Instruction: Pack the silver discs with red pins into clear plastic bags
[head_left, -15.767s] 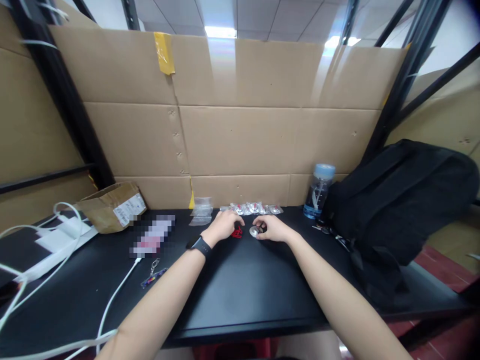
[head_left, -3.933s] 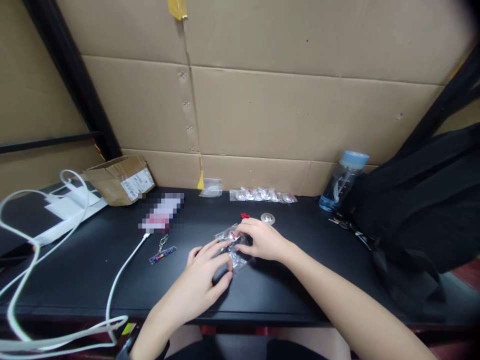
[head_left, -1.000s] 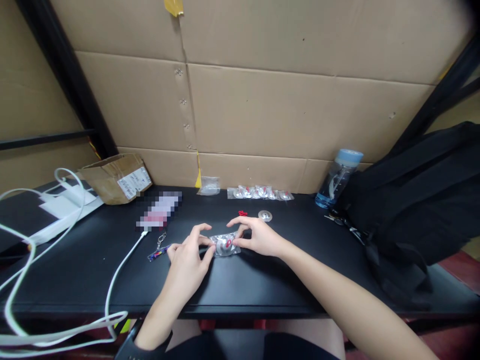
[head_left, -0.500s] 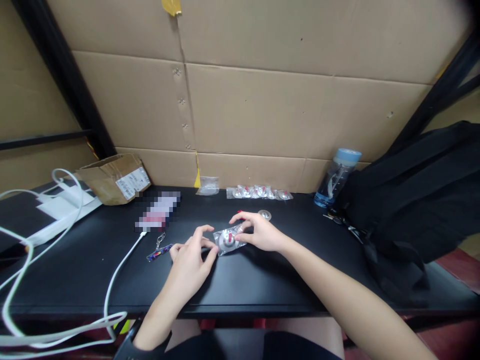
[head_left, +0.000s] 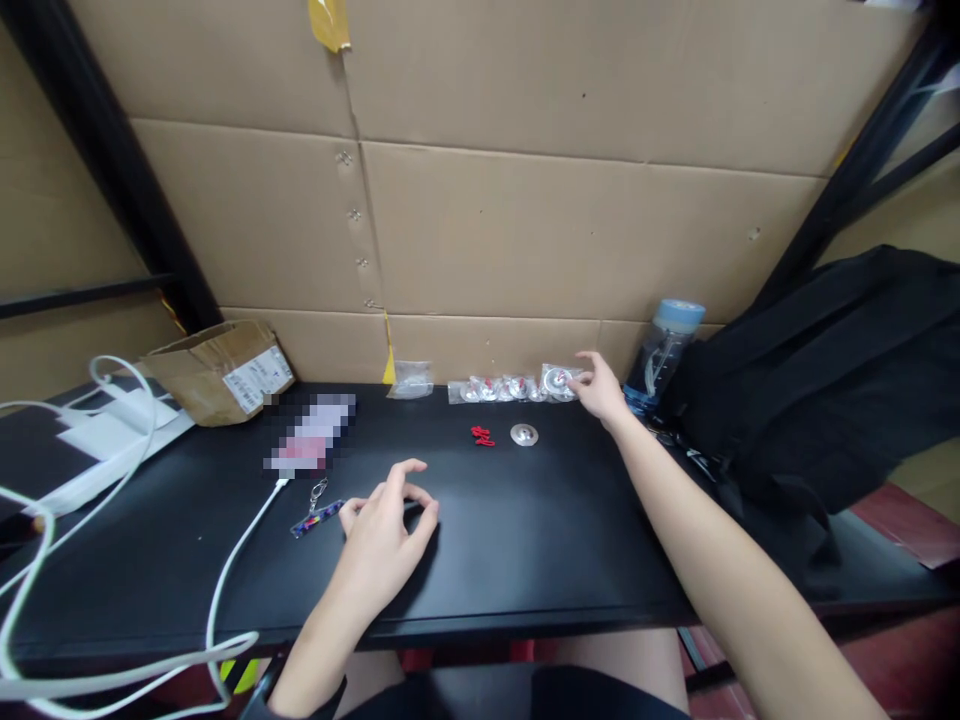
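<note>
Right hand (head_left: pixel 602 394) pinches bagged disc (head_left: pixel 557 381) behind-right of loose metal disc (head_left: pixel 524 435); likely placing, next calls for release. Left hand (head_left: pixel 383 530) front-left, half-curled, empty.

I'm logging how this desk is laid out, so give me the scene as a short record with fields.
Left hand: fingers curled, near the colourful key tag, holding nothing visible
Right hand: fingertips at the edge of the rightmost packet; whether pinching it is unclear
Back row: clear packets with silvery discs and red pieces
Loose parts: red cords, left of one silvery disc
Back left: clear bags, cardboard box
Right side: blue-lidded bottle, black backpack
</note>
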